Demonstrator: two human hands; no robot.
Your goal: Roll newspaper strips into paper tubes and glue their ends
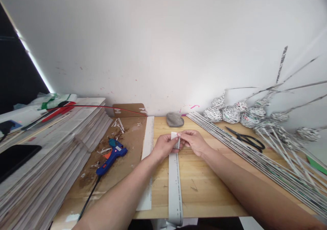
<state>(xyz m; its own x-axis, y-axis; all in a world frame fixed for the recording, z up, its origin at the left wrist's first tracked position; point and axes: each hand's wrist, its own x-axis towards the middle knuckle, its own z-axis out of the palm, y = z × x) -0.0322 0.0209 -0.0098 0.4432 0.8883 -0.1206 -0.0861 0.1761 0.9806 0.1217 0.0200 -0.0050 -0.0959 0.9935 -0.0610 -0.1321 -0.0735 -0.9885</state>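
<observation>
A long strip of printed paper (174, 185) runs from between my hands toward me and curls over the table's front edge. My left hand (165, 146) pinches its far end from the left, thumb on top. On the other side, my right hand (192, 141) grips the strip's right edge near the same end with thumb and fingertips. The fingers beneath the paper are partly hidden. Another flat paper strip (148, 162) lies to the left, partly under my left forearm. A grey cloth-like lump (175, 119) sits just beyond my hands.
A blue glue gun (112, 157) rests on stained cardboard (130, 168) at left, beside a tall newspaper stack (63, 175) with a black phone (19, 160). Rolled paper sticks (230, 148), black scissors (246, 138) and several woven paper gourd shapes (231, 115) lie at right. A wall stands behind.
</observation>
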